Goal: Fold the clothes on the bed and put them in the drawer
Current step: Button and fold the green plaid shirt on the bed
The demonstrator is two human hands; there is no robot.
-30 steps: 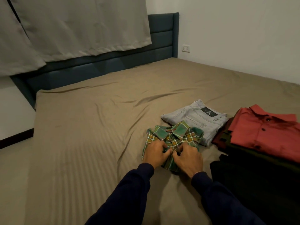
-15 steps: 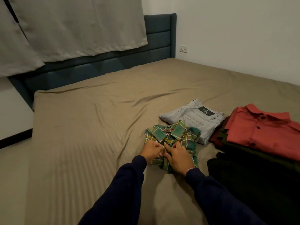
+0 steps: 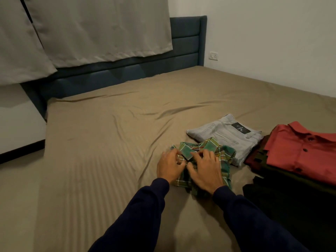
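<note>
A small green plaid shirt lies folded on the tan bed sheet, collar away from me. My left hand rests on its left side, fingertips curled at the collar edge. My right hand lies flat over the shirt's middle with fingers spread toward the collar. Folded grey jeans with a black patch lie just behind the shirt. To the right a folded red shirt tops a stack of dark folded clothes. No drawer is in view.
A dark blue headboard runs along the far side, with grey curtains hanging over it. A wall socket sits on the white wall at right. The bed's left edge drops to the floor.
Both hands slid up the plaid shirt from its lower front to the collar, and the fingers went from pinching at the middle to lying flatter on it.
</note>
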